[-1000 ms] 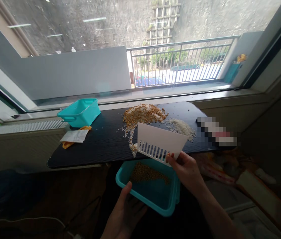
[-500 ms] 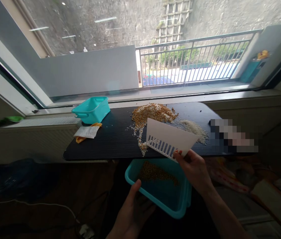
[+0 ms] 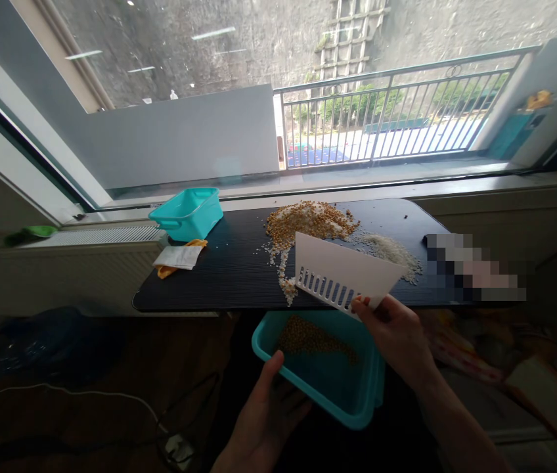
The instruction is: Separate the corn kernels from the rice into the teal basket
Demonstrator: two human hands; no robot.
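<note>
Daylight from beyond a metal railing [image 3: 391, 73] falls on a black surface [image 3: 229, 276], where a mixed pile [image 3: 303, 220] of yellow beans and white grains sits toward the far edge. From it a thin trail [image 3: 286, 282] runs toward the near edge, and a smaller white heap [image 3: 391, 253] lies to its right. At left stands a teal basket [image 3: 192, 220].

The right hand [image 3: 397, 332] pinches a slotted white card [image 3: 342, 263] near its lower right corner, fingers close together; whether the card touches the surface I cannot tell. The left hand [image 3: 266, 410] holds a blue tub [image 3: 318, 392], thumb over the rim and fingers beneath, just below the surface's near edge. Loose beans [image 3: 308, 335] lie inside, toward its far side.

The step in hand seems to be handling the card near the pile while steadying the tub; the next move probably calls for a firm pinch and a level tub.
</note>
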